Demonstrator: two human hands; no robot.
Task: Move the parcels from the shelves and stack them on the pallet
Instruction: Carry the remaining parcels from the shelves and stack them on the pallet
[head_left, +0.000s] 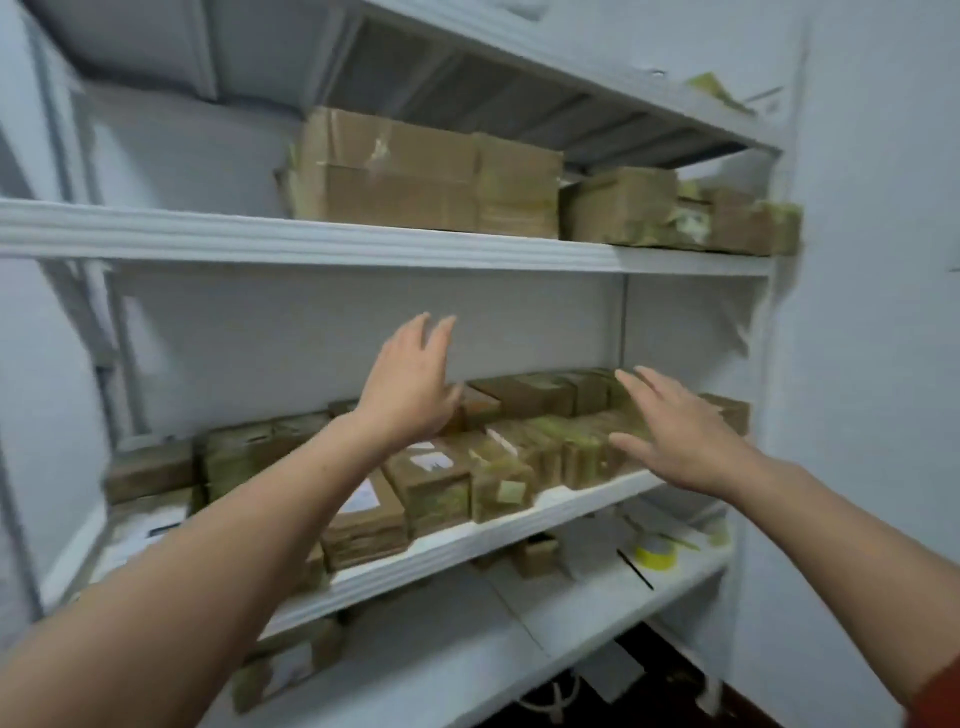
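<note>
Cardboard is motion-blurred throughout and the labels are unreadable. The left forearm (249, 525) hides part of the middle-shelf row. A red-brown sleeve (935, 696) is cut off at the near right corner. There is dark stuff under the bottom shelf that I can't make out.

Around: white shelf unit (311, 241), with a wall (872, 260) tight on its right. On the lower shelf a yellow tape roll (655, 552) sits at the right, with a small box (535, 556) to its left. The upper-shelf boxes (426, 176) are large, with smaller taped ones to their right.

The parcels (441, 483) are packed in a row on the middle shelf. They are brown with greenish tape, and some have white labels. The left hand (410, 384) is raised over the middle of the row, fingers straight and slightly apart, holding nothing. The right hand (675, 431) is palm down with fingers spread at the right end of the row. I can't tell whether it is touching or just above.
</note>
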